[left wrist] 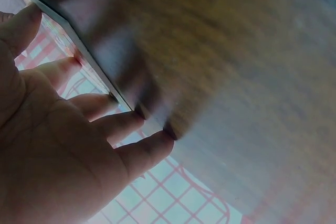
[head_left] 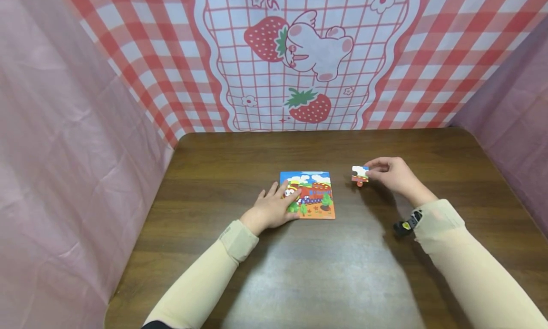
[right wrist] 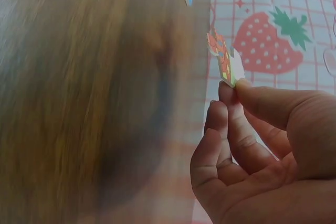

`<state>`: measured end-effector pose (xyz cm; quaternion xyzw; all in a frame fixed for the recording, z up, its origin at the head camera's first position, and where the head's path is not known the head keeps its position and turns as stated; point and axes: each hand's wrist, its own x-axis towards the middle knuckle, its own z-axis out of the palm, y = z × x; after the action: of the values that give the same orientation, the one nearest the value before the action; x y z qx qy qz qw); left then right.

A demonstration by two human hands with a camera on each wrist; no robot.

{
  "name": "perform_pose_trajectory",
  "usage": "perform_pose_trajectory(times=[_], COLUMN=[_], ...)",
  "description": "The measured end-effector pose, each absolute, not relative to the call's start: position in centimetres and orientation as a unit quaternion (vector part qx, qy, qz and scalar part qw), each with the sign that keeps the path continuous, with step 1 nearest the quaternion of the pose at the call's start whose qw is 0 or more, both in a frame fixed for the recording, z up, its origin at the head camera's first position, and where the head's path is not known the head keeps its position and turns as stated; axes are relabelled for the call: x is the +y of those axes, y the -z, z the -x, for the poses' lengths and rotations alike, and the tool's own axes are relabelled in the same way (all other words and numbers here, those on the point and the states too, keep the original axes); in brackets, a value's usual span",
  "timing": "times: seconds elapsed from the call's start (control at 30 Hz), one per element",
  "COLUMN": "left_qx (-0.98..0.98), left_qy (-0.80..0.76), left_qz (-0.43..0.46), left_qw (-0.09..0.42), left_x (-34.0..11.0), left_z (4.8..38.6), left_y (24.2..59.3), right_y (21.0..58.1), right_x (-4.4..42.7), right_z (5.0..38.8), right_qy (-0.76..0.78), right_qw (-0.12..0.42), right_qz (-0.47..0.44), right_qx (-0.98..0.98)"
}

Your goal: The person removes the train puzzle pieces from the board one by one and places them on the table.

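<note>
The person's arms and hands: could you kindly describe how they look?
The left hand and right hand are bare, below cream sleeves with pale beige wristbands; the right one also bears a small, yellow-marked black device.

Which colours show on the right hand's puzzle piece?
Puzzle piece: mostly white and orange-red, with some blue and green; clearest in head view.
</note>
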<state>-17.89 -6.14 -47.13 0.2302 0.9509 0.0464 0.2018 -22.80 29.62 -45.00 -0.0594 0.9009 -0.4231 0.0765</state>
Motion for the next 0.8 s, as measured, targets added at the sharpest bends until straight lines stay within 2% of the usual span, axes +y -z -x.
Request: perform_pose_trajectory(times=[0.8], left_qx=[0.951], left_qy=[-0.054], left_qz=[-0.230], left_qw=[0.201], left_x=[-6.1], left_z=[17.8], left_y=[47.1], right_y=[45.9], right_x=[37.8], right_z=[21.2], right_qy=[0.395], right_qw=[0.089], right_qz=[0.055], right_qx=[0.913])
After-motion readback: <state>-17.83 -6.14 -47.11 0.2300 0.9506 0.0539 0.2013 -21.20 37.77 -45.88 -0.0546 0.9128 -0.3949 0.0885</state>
